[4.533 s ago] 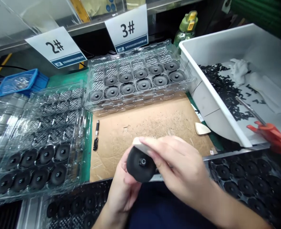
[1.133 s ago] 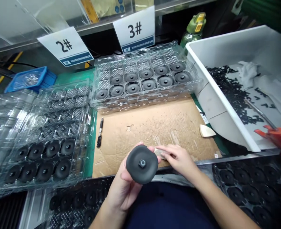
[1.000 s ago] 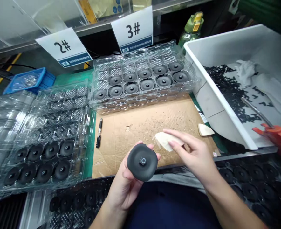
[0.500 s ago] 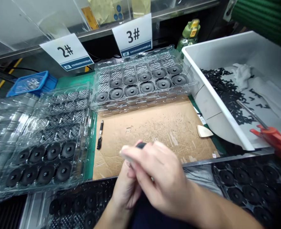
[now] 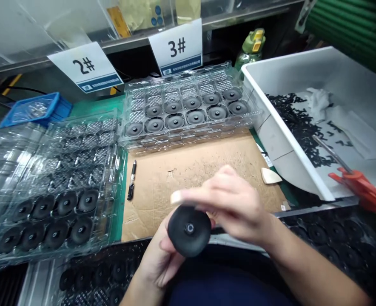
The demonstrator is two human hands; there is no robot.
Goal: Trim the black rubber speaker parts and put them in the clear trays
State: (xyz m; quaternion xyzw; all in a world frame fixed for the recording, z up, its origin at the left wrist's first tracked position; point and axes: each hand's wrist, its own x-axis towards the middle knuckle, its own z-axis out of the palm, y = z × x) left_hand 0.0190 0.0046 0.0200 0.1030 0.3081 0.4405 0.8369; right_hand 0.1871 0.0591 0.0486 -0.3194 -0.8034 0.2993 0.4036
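A round black disc (image 5: 188, 242) with a small metal-ringed hole at its centre faces the camera near the bottom middle. My left hand (image 5: 162, 250) holds it from the left and beneath, thumb at its edge. Over the disc's upper right edge is my right hand (image 5: 232, 204), blurred by motion, with its fingers reaching left; whether they grip the disc cannot be made out. Behind both hands lies a brown cardboard sheet (image 5: 162, 191). A clear tray (image 5: 188, 131) with similar black discs stands at the cardboard's far edge.
Another clear tray (image 5: 111, 204) with discs is at the left, near a black pen (image 5: 132, 180). A white bin (image 5: 290, 140) at the right holds small black pieces and red-handled pliers (image 5: 360, 182). A pale wedge (image 5: 270, 176) lies beside it. Behind stands a green bottle (image 5: 250, 46).
The disc, mostly hidden between my hands before, now shows its round face. My right hand has moved up and to the right, and my left hand has shifted slightly left.
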